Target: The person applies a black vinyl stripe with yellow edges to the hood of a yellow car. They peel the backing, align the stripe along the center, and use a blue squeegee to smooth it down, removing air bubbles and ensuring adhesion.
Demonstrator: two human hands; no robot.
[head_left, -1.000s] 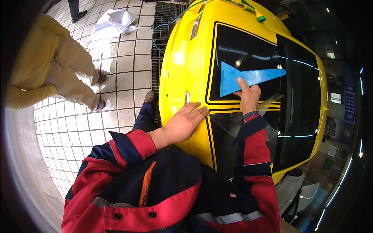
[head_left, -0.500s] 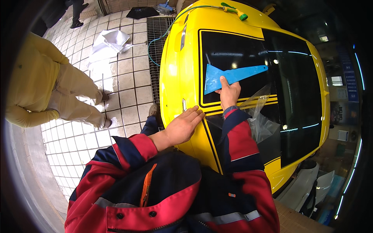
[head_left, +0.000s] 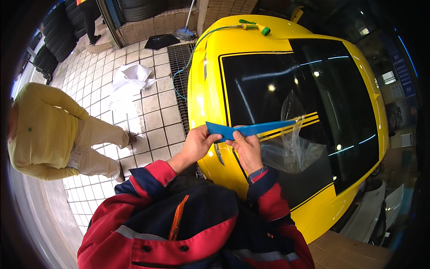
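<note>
Both my hands grip a blue squeegee (head_left: 264,128), raised over the yellow car (head_left: 204,103). My left hand (head_left: 197,142) pinches its broad end between thumb and fingers. Close by, my right hand (head_left: 246,150) is closed around its middle, and the narrow end points to the right. Beneath it lies a black panel (head_left: 260,85) edged with black and yellow stripes. Crumpled clear film (head_left: 293,152) clings to the panel right of my right hand, part of it standing up.
A hose with a yellow-green spray nozzle (head_left: 260,28) lies across the car's far corner. At left stands a person in yellow (head_left: 45,130). White crumpled sheeting (head_left: 130,80) lies on the tiled floor beside a drain grate (head_left: 181,58). Tyres (head_left: 58,36) are stacked far left.
My left hand has lifted off the car's yellow edge and taken hold of the squeegee's broad end. My right hand has drawn the squeegee nearer, off the black panel, and tilted it.
</note>
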